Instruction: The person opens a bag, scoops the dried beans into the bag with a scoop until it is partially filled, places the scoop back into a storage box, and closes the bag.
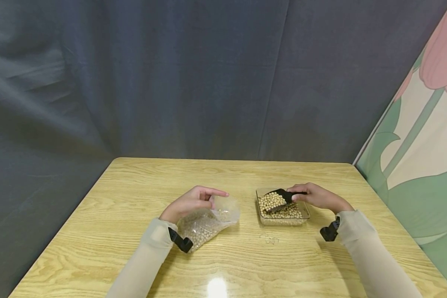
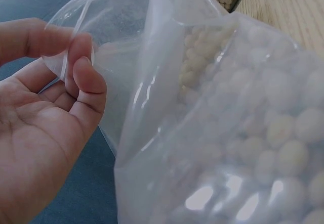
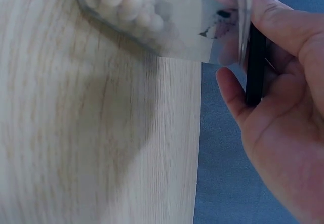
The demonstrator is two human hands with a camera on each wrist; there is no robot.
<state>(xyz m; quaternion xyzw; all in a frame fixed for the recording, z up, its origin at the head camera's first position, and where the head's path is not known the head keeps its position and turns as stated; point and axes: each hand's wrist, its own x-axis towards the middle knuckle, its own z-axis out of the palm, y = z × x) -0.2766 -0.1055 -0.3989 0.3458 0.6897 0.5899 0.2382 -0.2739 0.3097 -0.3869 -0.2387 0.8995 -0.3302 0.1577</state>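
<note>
A clear plastic bag (image 1: 201,227) of soybeans lies on the table, its mouth spread toward the box. My left hand (image 1: 191,203) pinches the bag's rim between thumb and fingers, as the left wrist view shows up close. To the right stands a clear rectangular box (image 1: 283,222) with soybeans (image 1: 292,212) inside. My right hand (image 1: 318,196) grips the handle of a black scoop (image 1: 284,194) over the box's right rim. The scoop's bowl is heaped with soybeans and sits low in the box. In the right wrist view the black handle (image 3: 255,67) shows against the palm.
The wooden table (image 1: 134,198) carries a few small clear bits (image 1: 270,239) just in front of the box. A dark curtain (image 1: 193,82) hangs behind it, and a panel with a tulip picture (image 1: 421,165) stands along the right side.
</note>
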